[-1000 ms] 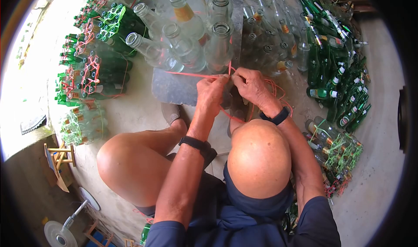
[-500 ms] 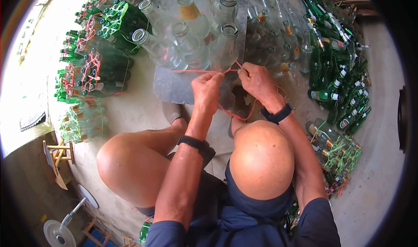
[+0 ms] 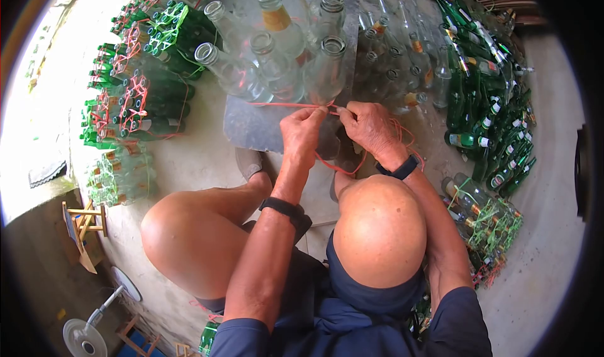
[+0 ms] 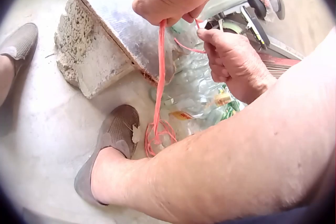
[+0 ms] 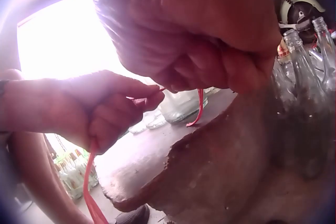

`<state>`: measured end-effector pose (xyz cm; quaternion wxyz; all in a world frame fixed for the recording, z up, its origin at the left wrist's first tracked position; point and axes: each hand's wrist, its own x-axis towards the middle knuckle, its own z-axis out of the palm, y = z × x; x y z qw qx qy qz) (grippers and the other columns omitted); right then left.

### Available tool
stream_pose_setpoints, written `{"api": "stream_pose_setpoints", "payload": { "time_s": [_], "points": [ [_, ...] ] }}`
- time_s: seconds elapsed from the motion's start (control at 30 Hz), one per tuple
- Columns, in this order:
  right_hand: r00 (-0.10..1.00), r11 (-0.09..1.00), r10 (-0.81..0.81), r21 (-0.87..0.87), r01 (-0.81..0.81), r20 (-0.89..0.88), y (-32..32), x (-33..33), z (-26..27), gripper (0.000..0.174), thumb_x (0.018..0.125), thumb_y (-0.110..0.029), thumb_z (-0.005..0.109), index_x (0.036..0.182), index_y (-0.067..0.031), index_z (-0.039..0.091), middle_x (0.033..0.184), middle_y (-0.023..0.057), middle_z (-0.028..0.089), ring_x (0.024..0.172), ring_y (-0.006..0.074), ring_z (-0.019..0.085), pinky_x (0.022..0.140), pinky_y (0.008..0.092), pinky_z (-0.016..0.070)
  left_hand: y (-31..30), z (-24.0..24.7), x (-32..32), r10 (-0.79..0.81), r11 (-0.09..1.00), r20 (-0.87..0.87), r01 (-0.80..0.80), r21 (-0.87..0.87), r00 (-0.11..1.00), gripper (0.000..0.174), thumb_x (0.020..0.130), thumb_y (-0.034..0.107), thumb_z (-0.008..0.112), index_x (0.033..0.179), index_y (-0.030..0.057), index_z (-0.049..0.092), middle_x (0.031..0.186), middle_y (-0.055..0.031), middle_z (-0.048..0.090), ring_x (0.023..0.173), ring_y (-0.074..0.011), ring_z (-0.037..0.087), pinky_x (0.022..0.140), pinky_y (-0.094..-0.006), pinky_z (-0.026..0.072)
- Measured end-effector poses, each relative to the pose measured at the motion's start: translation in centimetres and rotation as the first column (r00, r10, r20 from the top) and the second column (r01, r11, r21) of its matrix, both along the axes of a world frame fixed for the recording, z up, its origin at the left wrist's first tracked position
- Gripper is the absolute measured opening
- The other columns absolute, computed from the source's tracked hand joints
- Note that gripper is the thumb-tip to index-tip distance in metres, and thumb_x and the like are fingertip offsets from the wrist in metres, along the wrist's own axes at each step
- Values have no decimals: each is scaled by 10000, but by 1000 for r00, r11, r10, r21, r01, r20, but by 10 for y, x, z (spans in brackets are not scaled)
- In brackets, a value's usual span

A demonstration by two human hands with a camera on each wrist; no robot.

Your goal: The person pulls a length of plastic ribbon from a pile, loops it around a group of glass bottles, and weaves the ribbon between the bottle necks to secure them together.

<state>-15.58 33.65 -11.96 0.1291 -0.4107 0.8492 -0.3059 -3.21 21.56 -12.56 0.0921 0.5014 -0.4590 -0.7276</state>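
Note:
My left hand (image 3: 301, 130) pinches a strand of red plastic twine (image 3: 277, 105) between thumb and fingers, in front of a cluster of clear glass bottles (image 3: 324, 74). A long tail of the twine (image 4: 161, 71) hangs from below that hand to a loose coil near the shoe. Just to the right, my right hand (image 3: 371, 127) pinches another part of the twine, and a short end (image 5: 199, 109) dangles beneath its curled fingers in the right wrist view. The strand runs along the base of the front bottles, which stand upright on a grey board (image 3: 251, 127).
More clear bottles (image 3: 393, 67) stand to the right of the board, with a heap of green bottles (image 3: 481, 105) beyond. Tied bundles of green bottles (image 3: 135, 105) line the left. A rough concrete block (image 4: 86, 50) sits under the board. A fan (image 3: 85, 339) stands at lower left.
The right hand moved slightly up and right, pulling a strand out from the left hand, then came back down and closer to it. The left hand shifted little.

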Motion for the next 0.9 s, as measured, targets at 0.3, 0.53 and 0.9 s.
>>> {"api": "stream_pose_setpoints", "payload": {
  "time_s": [0.3,0.53,0.9],
  "points": [
    [982,996,76,-27,-82,-175,-8,-15,-3,274,908,-235,647,695,-63,652,710,202,661,692,449,658,608,536,527,-2,6,-2,3,995,5,-3,-98,1000,276,880,168,757,979,-89,765,784,-22,669,710,-107,549,635,-303,457],
    [984,996,86,-17,-90,-158,-11,-16,3,281,914,-231,642,698,-51,651,716,213,659,703,457,657,612,535,528,-2,8,-2,12,989,-15,-14,-148,1000,221,882,129,744,948,-81,771,786,-22,676,711,-106,555,638,-303,465],
    [937,999,42,14,-50,348,3,9,-4,309,957,-206,539,792,41,626,834,296,635,750,504,591,665,531,479,6,-5,2,-31,992,-110,18,-121,993,299,942,240,752,1056,-35,781,822,7,677,684,-68,544,570,-257,427]
  ]
}}
